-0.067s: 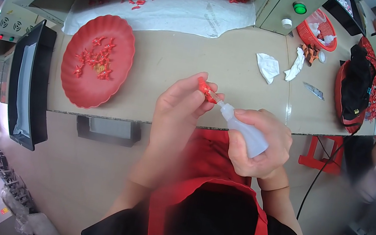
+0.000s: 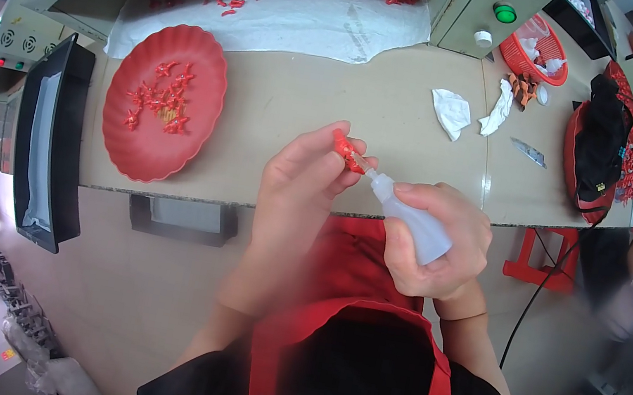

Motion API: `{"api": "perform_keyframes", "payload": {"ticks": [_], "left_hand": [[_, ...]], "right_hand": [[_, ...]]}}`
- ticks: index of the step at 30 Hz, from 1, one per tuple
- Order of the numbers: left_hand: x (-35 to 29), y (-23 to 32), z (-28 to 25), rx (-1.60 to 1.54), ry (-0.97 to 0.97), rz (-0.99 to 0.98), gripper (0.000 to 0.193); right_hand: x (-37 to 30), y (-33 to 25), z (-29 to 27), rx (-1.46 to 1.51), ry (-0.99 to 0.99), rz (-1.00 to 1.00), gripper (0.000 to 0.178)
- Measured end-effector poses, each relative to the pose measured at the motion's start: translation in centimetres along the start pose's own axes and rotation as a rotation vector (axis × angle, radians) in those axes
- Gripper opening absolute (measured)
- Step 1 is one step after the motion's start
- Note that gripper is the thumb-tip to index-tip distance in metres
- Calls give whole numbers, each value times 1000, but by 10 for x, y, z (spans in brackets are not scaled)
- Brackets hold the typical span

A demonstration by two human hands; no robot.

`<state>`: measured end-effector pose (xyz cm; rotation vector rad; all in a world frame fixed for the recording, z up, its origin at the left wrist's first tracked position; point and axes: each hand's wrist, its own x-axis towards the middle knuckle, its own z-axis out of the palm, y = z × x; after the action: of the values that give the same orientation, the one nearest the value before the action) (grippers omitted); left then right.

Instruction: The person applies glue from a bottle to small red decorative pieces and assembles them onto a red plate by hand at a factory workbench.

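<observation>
My left hand (image 2: 304, 170) pinches a small shiny red figure-like piece (image 2: 344, 147) between thumb and fingers, just above the table's front edge. Wrapped in my right hand (image 2: 447, 244) is a translucent white squeeze bottle (image 2: 416, 223), tilted up to the left. Its thin tip reaches the lower right side of the red piece; whether anything comes out is too small to tell. To the left lies a scalloped red plate (image 2: 118, 143) with several similar small red pieces (image 2: 161, 100) on it.
A white cloth (image 2: 302, 32) with red pieces lies under a machine hood at the back. Crumpled tissues (image 2: 451, 115), a cutter knife (image 2: 528, 153), a red basket (image 2: 558, 47) and a black-and-red bag (image 2: 592, 152) are on the right. A black tray (image 2: 68, 181) stands far left.
</observation>
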<state>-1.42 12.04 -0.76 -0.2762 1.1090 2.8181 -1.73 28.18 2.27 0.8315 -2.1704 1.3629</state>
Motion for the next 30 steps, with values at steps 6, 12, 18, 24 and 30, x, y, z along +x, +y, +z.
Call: {"api": "perform_keyframes", "payload": {"ticks": [6,12,18,24,30], "left_hand": [[1,-1,-1,-7,-16,2,30],[-1,0,1,36,19,1,29],[0,0,3,72,21,-9,28],[0,-1,-1,46,5,-7,29],[0,0,4,61,-2,-20,30]], "right_hand": [[1,1,2,6,18,-7,31],[2,0,2,3,27,-6,33],[2,0,0,8,32,4,33],[2,0,0,4,31,2,33],[0,3,-2,24,25,-22,28]]}}
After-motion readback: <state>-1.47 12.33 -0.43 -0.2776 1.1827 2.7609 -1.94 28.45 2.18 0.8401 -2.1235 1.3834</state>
